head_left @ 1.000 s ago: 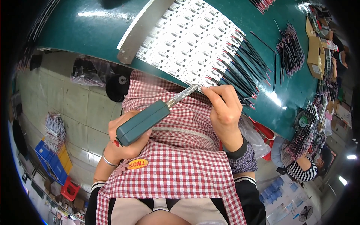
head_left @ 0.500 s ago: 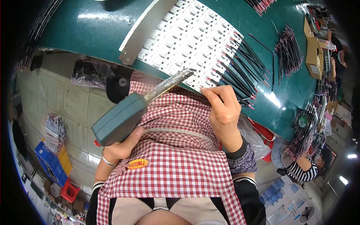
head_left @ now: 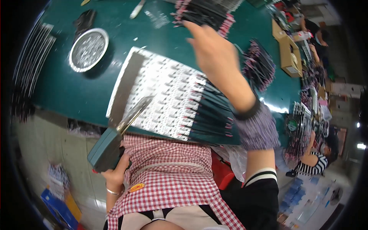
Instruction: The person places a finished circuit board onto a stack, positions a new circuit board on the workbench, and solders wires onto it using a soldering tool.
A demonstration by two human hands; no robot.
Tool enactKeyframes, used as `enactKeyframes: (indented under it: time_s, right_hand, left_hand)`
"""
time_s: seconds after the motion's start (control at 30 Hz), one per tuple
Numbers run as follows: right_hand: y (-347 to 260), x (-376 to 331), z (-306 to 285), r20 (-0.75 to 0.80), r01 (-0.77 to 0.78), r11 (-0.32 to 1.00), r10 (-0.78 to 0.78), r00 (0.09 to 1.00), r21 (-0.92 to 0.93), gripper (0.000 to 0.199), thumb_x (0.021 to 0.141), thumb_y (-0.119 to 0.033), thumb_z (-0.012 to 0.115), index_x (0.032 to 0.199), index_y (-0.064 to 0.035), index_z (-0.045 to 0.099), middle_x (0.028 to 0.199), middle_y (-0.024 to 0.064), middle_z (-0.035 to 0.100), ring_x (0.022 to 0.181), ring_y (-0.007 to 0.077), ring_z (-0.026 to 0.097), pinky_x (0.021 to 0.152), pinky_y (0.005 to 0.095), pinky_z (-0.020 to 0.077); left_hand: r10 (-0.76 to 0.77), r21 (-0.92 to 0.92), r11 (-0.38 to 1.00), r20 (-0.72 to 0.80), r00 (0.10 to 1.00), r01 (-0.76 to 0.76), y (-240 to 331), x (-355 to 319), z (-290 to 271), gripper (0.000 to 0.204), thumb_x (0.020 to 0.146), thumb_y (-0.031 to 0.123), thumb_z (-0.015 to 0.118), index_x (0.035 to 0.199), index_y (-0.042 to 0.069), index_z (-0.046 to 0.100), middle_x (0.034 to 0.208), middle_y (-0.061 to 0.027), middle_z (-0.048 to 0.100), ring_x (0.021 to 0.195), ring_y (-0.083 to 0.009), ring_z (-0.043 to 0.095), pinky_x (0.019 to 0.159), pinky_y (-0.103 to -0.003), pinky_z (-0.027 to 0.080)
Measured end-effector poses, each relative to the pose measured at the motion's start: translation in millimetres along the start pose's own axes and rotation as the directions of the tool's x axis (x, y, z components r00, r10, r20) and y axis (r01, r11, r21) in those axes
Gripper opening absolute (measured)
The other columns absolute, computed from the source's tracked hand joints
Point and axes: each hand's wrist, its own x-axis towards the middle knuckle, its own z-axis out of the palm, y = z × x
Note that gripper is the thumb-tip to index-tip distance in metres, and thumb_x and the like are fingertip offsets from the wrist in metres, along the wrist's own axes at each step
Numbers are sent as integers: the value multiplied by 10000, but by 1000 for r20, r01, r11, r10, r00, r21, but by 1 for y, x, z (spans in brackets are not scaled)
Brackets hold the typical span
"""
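My left hand point(head_left: 117, 171) is closed round a dark green soldering gun point(head_left: 104, 150). Its long metal tip lies over a white circuit board panel point(head_left: 165, 86) covered in small components. A grey metal bar point(head_left: 126, 86) rests along the panel's left side. Black wires point(head_left: 212, 115) with reddish ends fan out from its right edge. Beyond the panel, my right hand point(head_left: 216, 53) is stretched out, slightly blurred, thumb and forefinger apart. Its fingertips are at the near side of a pile of black wires with pink ends point(head_left: 203, 14); nothing shows between them.
A round metal bowl point(head_left: 89, 50) with shiny bits stands at the left, near a white-handled brush point(head_left: 137, 9). More wires point(head_left: 260, 65) lie at the right beside a cardboard box point(head_left: 287, 53). Long dark strips point(head_left: 34, 61) line the left end. A co-worker in stripes point(head_left: 312, 163) sits at the right.
My right hand has left the panel's near edge and reached far across to the wire pile. The soldering gun has moved left and down slightly. The view has shifted, showing more of the table's far side.
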Motion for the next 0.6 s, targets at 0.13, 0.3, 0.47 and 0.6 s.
enactKeyframes:
  time_s: [0.13,0.3,0.47,0.6]
  right_hand:
    - [41,18,40,-31,18,993,-15,999,113,719,713,-138,829,1355,-65,513,1239,199,544,1148,376,529,963,452,469]
    - [43,-78,-7,114,-289,954,297,948,-82,774,703,34,774,1406,-13,453,1453,229,444,1347,408,435,1105,465,390]
    - [102,-178,-6,-15,-424,777,472,881,-465,620,799,52,586,1387,137,411,1426,312,434,1330,455,429,1120,469,367]
    - [131,-170,1,-36,-452,775,488,872,-441,562,847,40,605,1380,95,436,1249,251,533,1161,386,518,1003,425,440]
  left_hand:
    - [75,-46,996,122,990,-70,20,12,4,526,817,-101,693,1322,-48,556,1191,-148,668,672,-89,577,537,-241,439]
    - [64,-37,997,61,996,-62,20,18,5,517,833,-92,646,1328,-53,503,1197,-197,630,547,-99,524,454,-242,408]
    - [31,-24,999,115,993,-29,31,34,15,498,838,-77,653,1315,-42,516,1191,-191,632,568,-98,533,455,-243,417]
    - [37,24,999,148,988,-41,39,32,20,476,850,-57,654,1307,-38,523,1189,-185,632,579,-104,538,464,-246,422]
